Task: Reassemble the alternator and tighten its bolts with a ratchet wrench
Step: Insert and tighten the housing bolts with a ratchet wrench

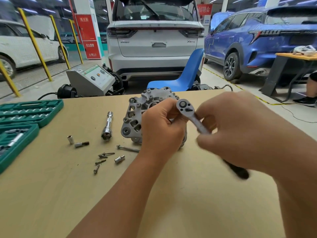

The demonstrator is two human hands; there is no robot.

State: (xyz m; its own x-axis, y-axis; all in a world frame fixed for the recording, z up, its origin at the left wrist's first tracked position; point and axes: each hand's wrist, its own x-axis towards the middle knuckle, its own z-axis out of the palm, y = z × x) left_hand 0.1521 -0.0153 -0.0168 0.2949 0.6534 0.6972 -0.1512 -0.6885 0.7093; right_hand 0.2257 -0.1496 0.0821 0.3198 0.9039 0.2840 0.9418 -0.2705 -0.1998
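My two forearms show bare from the bottom edge up — no sleeves, gloves, watch or rings on my left hand (161, 127) or right hand (240, 133).

Both forearms reach forward over the table (68, 194). The left hand (161, 127) curls its fingers. The right hand (236, 133) grips the ratchet wrench (192, 115) handle.

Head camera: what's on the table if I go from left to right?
Green socket case → small socket → big shiny socket tool → alternator → left hand → ratchet wrench → right hand.
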